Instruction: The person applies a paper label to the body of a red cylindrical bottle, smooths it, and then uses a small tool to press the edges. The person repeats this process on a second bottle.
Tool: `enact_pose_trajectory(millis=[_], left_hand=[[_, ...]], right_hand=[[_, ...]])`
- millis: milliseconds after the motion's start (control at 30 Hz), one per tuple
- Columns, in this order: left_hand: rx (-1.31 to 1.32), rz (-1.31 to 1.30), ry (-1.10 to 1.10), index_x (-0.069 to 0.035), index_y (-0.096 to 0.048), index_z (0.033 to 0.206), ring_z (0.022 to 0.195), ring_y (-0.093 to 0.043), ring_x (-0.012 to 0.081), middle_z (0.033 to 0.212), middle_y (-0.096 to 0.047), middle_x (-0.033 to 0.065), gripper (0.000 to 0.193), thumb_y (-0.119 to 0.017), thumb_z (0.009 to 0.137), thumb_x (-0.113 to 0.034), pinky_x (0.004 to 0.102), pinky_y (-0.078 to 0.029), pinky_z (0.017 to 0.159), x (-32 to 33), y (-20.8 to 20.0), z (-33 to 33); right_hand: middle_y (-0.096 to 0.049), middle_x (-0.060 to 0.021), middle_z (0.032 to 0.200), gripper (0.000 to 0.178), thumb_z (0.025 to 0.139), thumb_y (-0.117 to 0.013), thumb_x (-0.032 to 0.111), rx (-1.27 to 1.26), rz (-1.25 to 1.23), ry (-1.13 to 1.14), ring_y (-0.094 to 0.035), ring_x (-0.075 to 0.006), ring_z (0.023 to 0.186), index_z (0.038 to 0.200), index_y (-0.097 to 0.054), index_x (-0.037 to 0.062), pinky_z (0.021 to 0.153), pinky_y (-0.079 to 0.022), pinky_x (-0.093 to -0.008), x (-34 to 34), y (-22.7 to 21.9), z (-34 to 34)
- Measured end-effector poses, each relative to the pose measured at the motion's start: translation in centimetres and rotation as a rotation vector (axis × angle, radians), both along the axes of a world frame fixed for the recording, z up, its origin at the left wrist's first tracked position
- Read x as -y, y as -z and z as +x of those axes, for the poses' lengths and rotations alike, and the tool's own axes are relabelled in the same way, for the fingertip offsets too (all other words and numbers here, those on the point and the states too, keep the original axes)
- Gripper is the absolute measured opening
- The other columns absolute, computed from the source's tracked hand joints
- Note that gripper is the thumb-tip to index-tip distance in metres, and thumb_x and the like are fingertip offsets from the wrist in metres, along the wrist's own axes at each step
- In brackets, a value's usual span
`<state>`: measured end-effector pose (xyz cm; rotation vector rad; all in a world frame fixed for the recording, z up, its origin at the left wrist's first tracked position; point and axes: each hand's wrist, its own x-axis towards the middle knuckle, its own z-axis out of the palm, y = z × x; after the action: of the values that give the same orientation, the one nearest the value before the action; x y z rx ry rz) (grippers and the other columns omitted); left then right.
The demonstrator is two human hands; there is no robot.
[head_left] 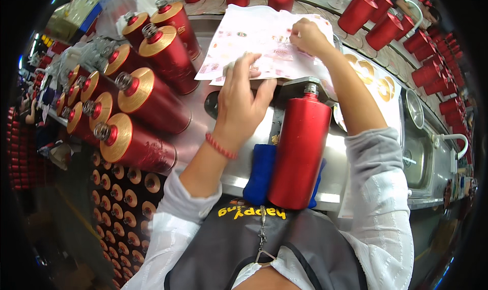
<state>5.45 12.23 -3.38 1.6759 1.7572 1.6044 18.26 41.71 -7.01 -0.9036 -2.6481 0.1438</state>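
Note:
My left hand (240, 99) rests at the near edge of a white printed sheet (229, 40), its thumb and fingers apart. Farther right on the same sheet, my right hand (309, 38) has its fingers bunched in a pinch; what lies between them is hidden. A plain red bottle (301, 150) lies in front of me, its clear neck pointing away against a dark metal holder (300, 84). Its near end is close to my apron (264, 239), with a folded blue cloth (260, 170) under or beside it. Neither hand touches the bottle.
Red bottles with gold shoulders (152, 99) crowd the metal table on the left. Gold ring-shaped pieces (366, 71) lie on a sheet at right, near a metal bowl (414, 109) and a sink (418, 160). A slatted conveyor (391, 58) carries more red bottles along the far side.

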Motion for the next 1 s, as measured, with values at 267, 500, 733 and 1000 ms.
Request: enact_pose_trajectory(millis=[267,500,733,1000], left_hand=[[-0.142,-0.057,0.6,0.002,-0.024,0.156,0.145,-0.032,0.0436,0.152,-0.038,0.0284,0.11,-0.072,0.082,-0.063,0.055,-0.016,0.122,11.3,2.3,2.6],[-0.329,-0.102,0.495,0.005,-0.011,0.158,0.148,-0.028,0.0472,0.155,-0.035,0.0292,0.114,-0.073,0.083,-0.055,0.0638,-0.006,0.12,12.3,5.3,3.6],[-0.496,-0.145,0.364,0.011,-0.021,0.154,0.147,-0.03,0.0465,0.153,-0.041,0.0269,0.104,-0.061,0.091,-0.061,0.0608,-0.007,0.121,12.9,4.3,3.3],[-0.411,-0.049,0.374,0.007,-0.028,0.155,0.145,-0.027,0.0518,0.127,-0.059,0.0275,0.103,-0.07,0.086,-0.057,0.0566,-0.016,0.12,12.8,5.9,3.4]], right_hand=[[-0.064,-0.0121,0.115,0.013,0.089,-0.07,0.016,-0.229,0.215,-0.124,-0.06,-0.0337,0.108,0.095,-0.068,0.0042,0.088,-0.052,-0.0439,5.6,-6.1,2.7],[-0.063,-0.0115,0.124,0.015,0.09,-0.07,0.009,-0.297,0.178,-0.213,-0.064,-0.0268,0.107,0.09,-0.057,0.0011,0.09,-0.05,-0.0342,18.3,-16.0,10.1],[-0.058,-0.023,0.133,0.015,0.095,-0.067,0.011,-0.279,0.018,-0.382,-0.058,-0.0272,0.121,0.094,-0.056,0.0019,0.096,-0.047,-0.0353,25.6,-21.4,15.3],[-0.056,-0.022,0.132,0.017,0.097,-0.062,0.009,-0.449,-0.33,-0.525,-0.058,-0.0223,0.111,0.112,-0.059,0.003,0.092,-0.047,-0.0322,27.9,-17.2,14.5]])
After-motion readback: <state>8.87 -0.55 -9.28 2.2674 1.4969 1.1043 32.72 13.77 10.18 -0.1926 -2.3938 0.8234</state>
